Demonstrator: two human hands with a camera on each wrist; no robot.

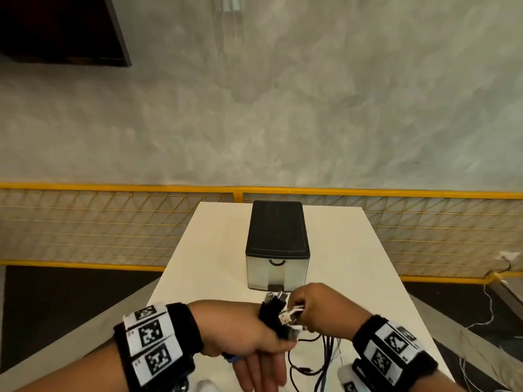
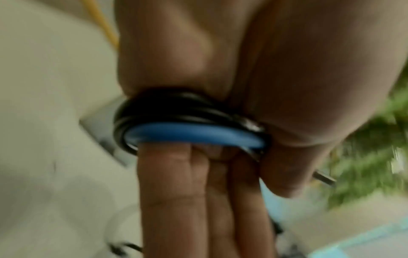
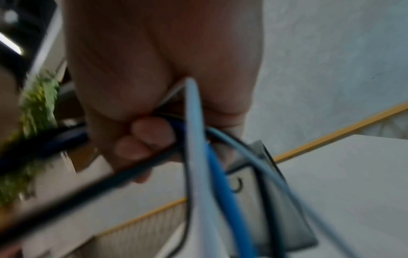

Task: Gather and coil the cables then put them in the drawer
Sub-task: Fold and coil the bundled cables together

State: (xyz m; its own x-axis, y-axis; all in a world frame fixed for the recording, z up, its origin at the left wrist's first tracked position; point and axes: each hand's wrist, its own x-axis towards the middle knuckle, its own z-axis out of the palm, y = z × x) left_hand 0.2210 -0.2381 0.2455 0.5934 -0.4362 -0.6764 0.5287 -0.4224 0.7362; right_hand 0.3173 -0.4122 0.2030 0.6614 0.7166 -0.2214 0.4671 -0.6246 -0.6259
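White table | cables ends toward drawer, seemingly

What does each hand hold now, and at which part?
The left hand has the cables looped round its fingers, thumb pressing on the loops. The right hand pinches the same cables near their plug ends.

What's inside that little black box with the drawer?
You cannot tell. The drawer box is closed, and its frosted front shows only a handle. The cables are outside, held by both hands over the table.
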